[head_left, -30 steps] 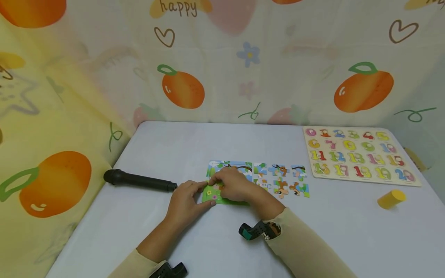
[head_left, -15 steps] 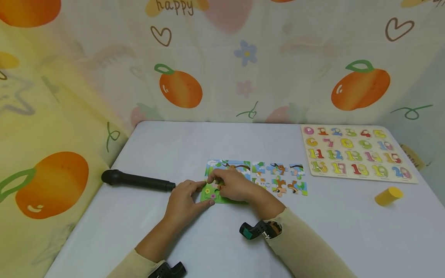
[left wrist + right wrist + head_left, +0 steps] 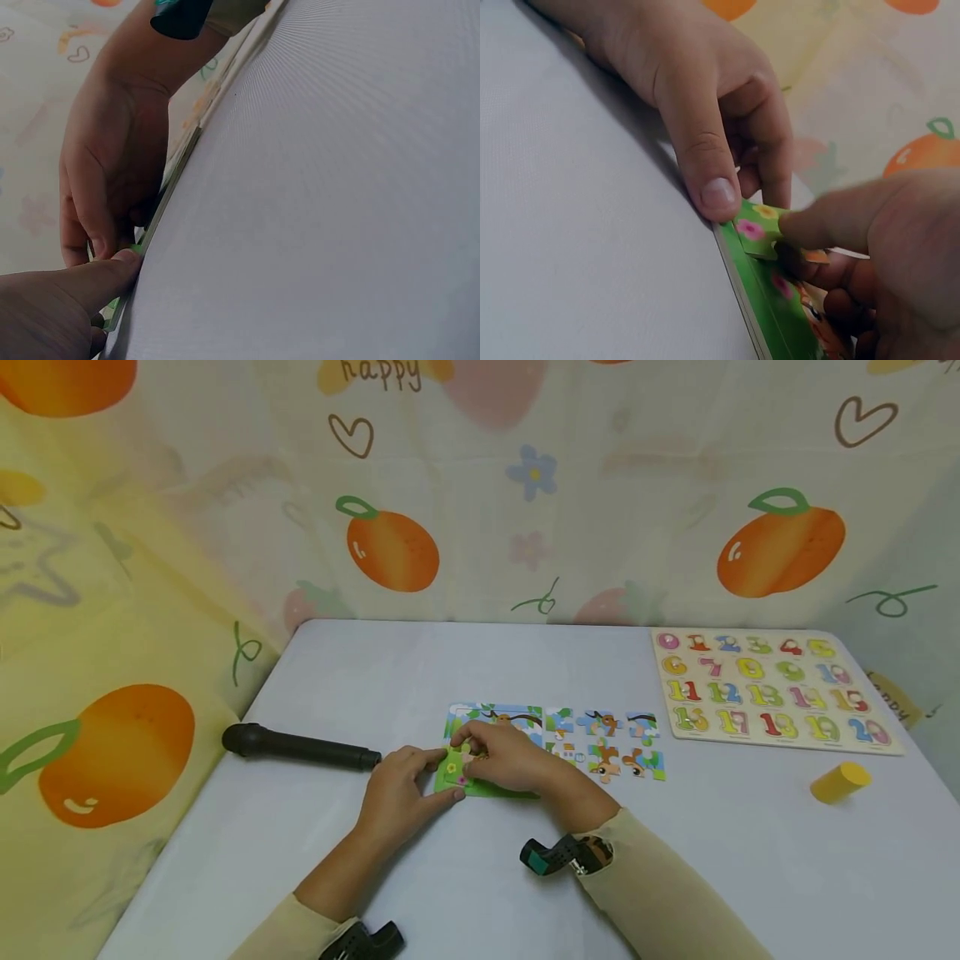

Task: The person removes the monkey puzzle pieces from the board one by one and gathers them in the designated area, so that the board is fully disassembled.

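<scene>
In the head view a small picture puzzle board (image 3: 501, 792), green along its near side, lies mid-table. My left hand (image 3: 396, 797) holds its left end, the thumb on the near corner and the fingers at the left edge. Over the board, my right hand (image 3: 510, 762) pinches a green puzzle piece with flowers (image 3: 754, 229) between thumb and finger. The right wrist view shows this piece tilted at the board's corner, next to the left thumb (image 3: 718, 193). Much of the board's picture is hidden under the right hand.
Several loose puzzle pieces (image 3: 602, 724) lie in two rows right of the board. A black microphone (image 3: 303, 747) is at the left. Further right are a number board (image 3: 780, 693) and a yellow cylinder (image 3: 840, 783). A printed curtain (image 3: 480, 560) hangs behind the table.
The flowered piece at the board's left end has tilted up in my right fingers, which have shifted slightly. My left hand stays at the board's edge.
</scene>
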